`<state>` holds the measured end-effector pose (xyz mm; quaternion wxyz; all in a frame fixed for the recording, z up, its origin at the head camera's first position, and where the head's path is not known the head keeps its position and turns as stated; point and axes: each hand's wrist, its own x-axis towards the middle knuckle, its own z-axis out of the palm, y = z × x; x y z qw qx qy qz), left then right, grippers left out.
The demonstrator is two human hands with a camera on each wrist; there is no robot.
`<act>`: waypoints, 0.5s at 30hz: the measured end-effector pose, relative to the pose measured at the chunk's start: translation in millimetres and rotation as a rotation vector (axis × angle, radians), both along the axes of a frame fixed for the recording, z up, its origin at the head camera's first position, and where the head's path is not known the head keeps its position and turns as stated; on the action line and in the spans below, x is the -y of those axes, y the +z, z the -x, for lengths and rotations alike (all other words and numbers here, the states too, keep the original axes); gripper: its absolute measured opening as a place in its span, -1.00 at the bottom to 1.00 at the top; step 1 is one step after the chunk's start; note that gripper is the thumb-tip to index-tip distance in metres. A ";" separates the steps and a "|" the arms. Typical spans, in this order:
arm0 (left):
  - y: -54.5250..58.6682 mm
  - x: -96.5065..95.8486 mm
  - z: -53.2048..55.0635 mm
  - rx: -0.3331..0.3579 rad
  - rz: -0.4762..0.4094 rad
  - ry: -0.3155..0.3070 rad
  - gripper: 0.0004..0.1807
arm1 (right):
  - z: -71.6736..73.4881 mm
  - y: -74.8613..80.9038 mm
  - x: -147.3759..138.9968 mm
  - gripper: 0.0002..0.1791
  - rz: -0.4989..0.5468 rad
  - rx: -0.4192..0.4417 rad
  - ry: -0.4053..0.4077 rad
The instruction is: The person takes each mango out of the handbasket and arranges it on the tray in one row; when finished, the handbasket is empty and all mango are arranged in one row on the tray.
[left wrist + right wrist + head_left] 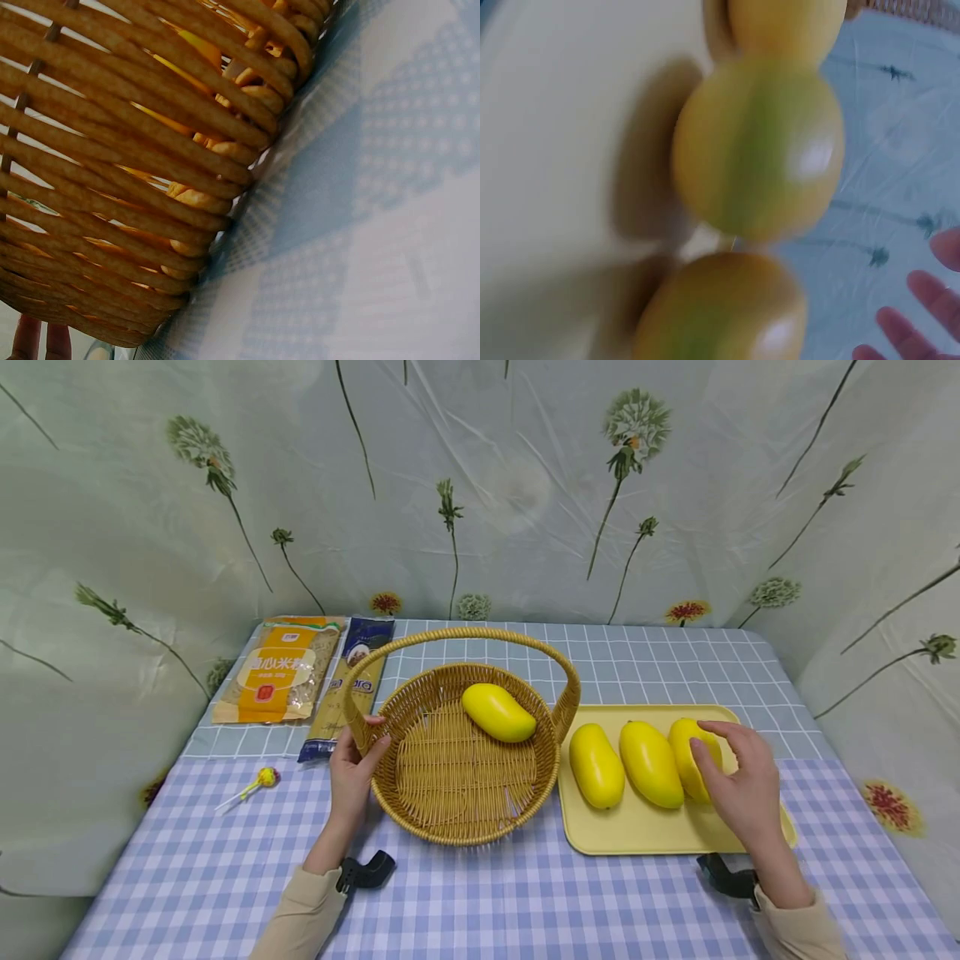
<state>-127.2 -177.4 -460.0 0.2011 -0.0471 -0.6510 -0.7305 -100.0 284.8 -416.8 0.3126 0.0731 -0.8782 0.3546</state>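
A round wicker basket (465,777) with a tall handle stands in the middle of the table, one yellow mango (498,712) lying inside. My left hand (352,777) grips its left side where the handle meets the rim; the left wrist view shows the basket's woven wall (112,157) up close. On a yellow tray (652,839) to the right lie three more mangoes, left (596,766), middle (651,764) and right (692,756). Over the right mango hovers my right hand (746,781), thumb and fingers spread; in the right wrist view its fingertips (930,296) appear apart from the fruit.
Behind the basket's left side lie an orange-labelled bag of grain (277,672) and a blue-and-clear pack of noodles (348,685). A lollipop (262,779) rests on the checked cloth (480,902) at the left. A floral curtain (525,485) hangs along the back.
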 end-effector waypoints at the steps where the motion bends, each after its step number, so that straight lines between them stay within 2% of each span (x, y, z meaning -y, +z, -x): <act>1: 0.0 0.1 0.2 -0.001 0.001 0.000 -0.68 | 0.4 0.4 4.4 -0.71 -0.004 -0.033 0.023; 10: -0.2 0.6 0.0 -0.005 0.001 0.001 -0.67 | 1.7 9.4 47.5 -0.81 -0.016 -0.167 0.276; 15: -0.1 0.0 0.2 -0.015 -0.005 0.000 -0.69 | 4.3 15.0 73.9 -0.70 -0.049 -0.203 0.418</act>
